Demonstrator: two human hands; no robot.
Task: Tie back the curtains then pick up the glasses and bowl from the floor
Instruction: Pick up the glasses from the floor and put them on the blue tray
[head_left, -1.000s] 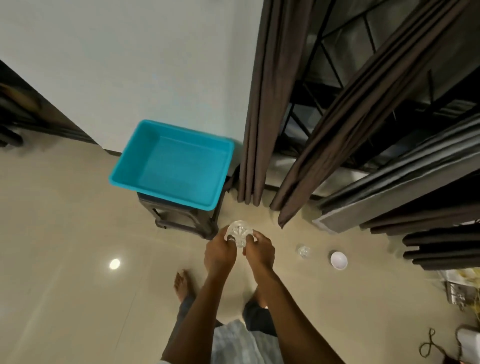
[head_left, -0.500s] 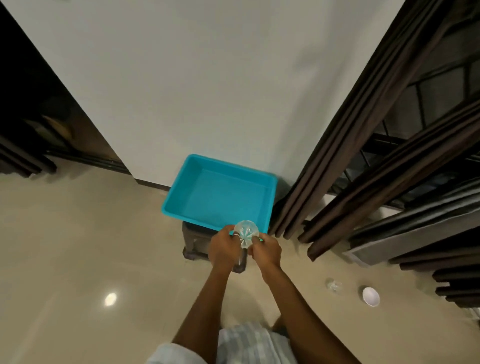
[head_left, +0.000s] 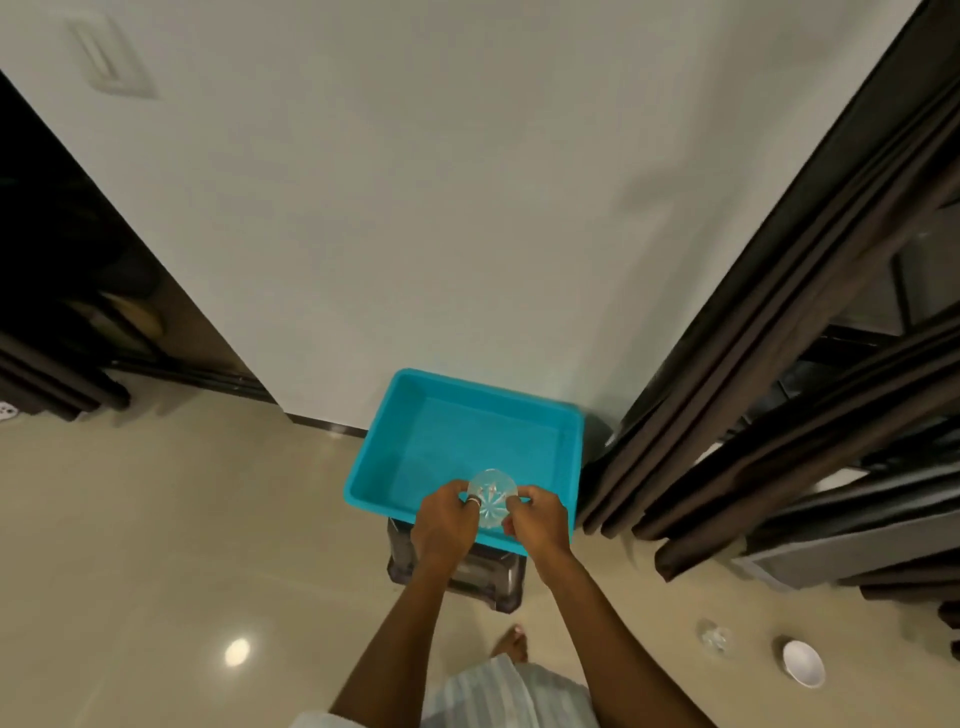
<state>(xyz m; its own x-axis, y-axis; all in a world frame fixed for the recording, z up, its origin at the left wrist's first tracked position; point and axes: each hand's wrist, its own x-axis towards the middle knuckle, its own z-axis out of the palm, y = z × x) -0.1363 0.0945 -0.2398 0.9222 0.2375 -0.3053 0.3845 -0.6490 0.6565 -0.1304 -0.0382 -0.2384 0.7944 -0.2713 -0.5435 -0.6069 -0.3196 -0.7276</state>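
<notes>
Head view: the person looks down along both bare forearms. The left hand (head_left: 444, 525) and right hand (head_left: 537, 522) meet over the near edge of a turquoise tub (head_left: 363, 467). Between them they hold a clear cut glass (head_left: 492, 498), its star-patterned round face turned up toward the camera. The left hand's fingers curl round the glass's left side, and a ring (head_left: 474, 501) shows on one of them. The right hand's thumb and fingers pinch the right side. Both hands are clamped on the glass, which sits above the tub's near rim and not down inside it.

The tub rests on a dark stool (head_left: 483, 571), which stands on the beige tiled floor (head_left: 156, 519) close against the white wall (head_left: 415, 208). No items show on the part of the tub's bottom that is visible.

A second glass (head_left: 716, 636) lies on the floor to the right, well apart from the stool. A white bowl (head_left: 803, 663) sits just beside it, farther right, its opening facing up.

The dark brown curtains (head_left: 753, 364) hang in gathered folds along the right side, their lower ends near the tub's right edge. Whether a tie holds them cannot be told.

A bare foot (head_left: 511, 644) shows on the floor below the stool, between the forearms, above a patch of pale striped cloth. A bright spot of reflected light (head_left: 237, 651) lies on the tiles to the left. A dark opening fills the left edge.
</notes>
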